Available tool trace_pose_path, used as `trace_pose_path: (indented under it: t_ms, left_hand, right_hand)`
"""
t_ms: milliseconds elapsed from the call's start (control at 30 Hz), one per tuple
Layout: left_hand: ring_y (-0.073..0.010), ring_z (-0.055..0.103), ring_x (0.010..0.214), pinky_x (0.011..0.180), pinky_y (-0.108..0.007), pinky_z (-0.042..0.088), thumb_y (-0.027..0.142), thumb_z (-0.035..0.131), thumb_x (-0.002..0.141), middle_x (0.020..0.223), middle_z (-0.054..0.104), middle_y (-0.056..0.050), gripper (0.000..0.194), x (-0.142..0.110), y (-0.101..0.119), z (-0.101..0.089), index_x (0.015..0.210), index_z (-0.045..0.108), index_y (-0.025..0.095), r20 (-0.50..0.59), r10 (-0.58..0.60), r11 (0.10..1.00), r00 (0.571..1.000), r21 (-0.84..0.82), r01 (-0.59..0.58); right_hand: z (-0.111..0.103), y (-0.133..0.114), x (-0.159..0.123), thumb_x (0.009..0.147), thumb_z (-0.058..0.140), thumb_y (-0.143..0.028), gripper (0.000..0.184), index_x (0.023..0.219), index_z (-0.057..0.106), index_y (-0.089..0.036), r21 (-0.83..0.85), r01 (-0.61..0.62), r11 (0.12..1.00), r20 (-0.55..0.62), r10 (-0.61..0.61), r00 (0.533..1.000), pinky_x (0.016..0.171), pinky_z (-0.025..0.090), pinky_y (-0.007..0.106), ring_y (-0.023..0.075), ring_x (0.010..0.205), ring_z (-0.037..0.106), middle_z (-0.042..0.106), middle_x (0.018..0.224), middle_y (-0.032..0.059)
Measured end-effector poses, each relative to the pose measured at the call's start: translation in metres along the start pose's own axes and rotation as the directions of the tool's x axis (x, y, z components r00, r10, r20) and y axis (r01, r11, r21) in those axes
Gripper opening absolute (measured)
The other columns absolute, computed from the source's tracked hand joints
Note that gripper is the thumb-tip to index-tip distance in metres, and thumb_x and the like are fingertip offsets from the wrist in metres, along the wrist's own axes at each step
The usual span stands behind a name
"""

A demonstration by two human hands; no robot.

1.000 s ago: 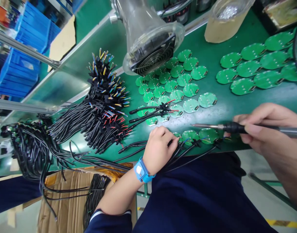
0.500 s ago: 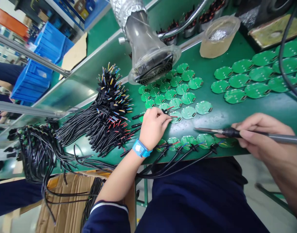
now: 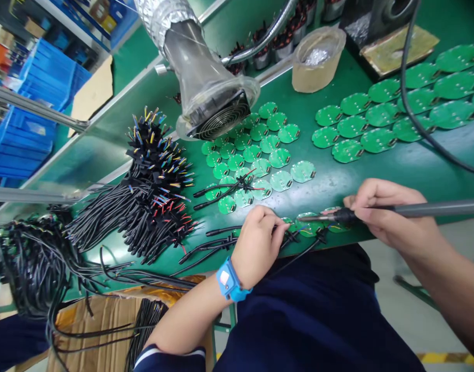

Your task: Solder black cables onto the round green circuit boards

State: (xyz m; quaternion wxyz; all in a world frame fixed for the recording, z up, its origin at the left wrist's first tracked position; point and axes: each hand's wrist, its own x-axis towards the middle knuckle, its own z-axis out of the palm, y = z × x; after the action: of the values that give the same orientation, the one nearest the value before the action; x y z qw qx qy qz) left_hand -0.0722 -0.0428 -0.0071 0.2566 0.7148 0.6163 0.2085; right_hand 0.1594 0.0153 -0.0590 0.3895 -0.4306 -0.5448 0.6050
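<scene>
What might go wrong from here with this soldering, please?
The tip of the soldering iron, held in the right hand, is close to the black leads by the left hand, so it could scorch their insulation. The round green circuit boards at the edge of the bench could also get knocked off.

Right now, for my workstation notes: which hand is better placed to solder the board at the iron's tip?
Right, likely: the right hand holds the soldering iron, tip at that green circuit board. The left hand is at the black wires, without an iron.
</scene>
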Motion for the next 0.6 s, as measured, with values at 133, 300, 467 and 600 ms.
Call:
trace_pose_path:
  t_ms: [133, 300, 467, 600]
  left_hand:
    - [-0.0145, 0.053, 0.080, 0.075, -0.029, 0.046, 0.019, 0.057, 0.083, 0.083, 0.054, -0.004, 0.008, 0.002, -0.001, 0.004, 0.079, 0.062, 0.014, -0.002, -0.042, 0.999, 0.999, -0.020, 0.042]
    - [-0.0156, 0.052, 0.080, 0.075, -0.031, 0.046, 0.018, 0.055, 0.084, 0.082, 0.054, -0.005, 0.009, 0.001, 0.001, 0.004, 0.080, 0.062, 0.014, -0.033, -0.021, 1.000, 0.999, -0.006, 0.020]
    - [-0.0152, 0.052, 0.078, 0.074, -0.030, 0.046, 0.018, 0.056, 0.083, 0.080, 0.053, -0.004, 0.010, 0.001, 0.001, 0.006, 0.077, 0.063, 0.015, -0.037, -0.040, 0.999, 0.999, -0.026, 0.039]
    - [-0.0152, 0.052, 0.077, 0.071, -0.030, 0.046, 0.019, 0.056, 0.082, 0.078, 0.052, -0.004, 0.011, 0.003, 0.002, 0.004, 0.072, 0.061, 0.016, -0.016, -0.083, 0.996, 0.996, -0.043, 0.082]
  right_hand:
    - [0.002, -0.004, -0.001, 0.077, 0.063, -0.036, 0.021, 0.071, 0.051, -0.021, -0.081, 0.009, 0.997, 0.017, -0.008, 1.000, 0.048, 0.032, 0.023, 0.0092, 0.053, 0.044, 0.051, 0.059, -0.0036]
    - [0.004, -0.011, -0.002, 0.080, 0.060, -0.036, 0.020, 0.070, 0.051, -0.021, -0.171, 0.058, 0.984, 0.061, -0.048, 0.997, 0.048, 0.034, 0.024, 0.0093, 0.050, 0.042, 0.046, 0.052, -0.0047]
    - [0.005, -0.014, -0.001, 0.080, 0.059, -0.033, 0.016, 0.071, 0.052, -0.021, -0.204, 0.111, 0.973, 0.104, -0.091, 0.990, 0.045, 0.034, 0.021, 0.0091, 0.051, 0.044, 0.046, 0.052, -0.0044]
    - [0.003, -0.013, -0.002, 0.080, 0.059, -0.031, 0.014, 0.073, 0.053, -0.021, -0.190, 0.114, 0.975, 0.112, -0.094, 0.989, 0.043, 0.033, 0.020, 0.0076, 0.049, 0.043, 0.051, 0.058, -0.0032]
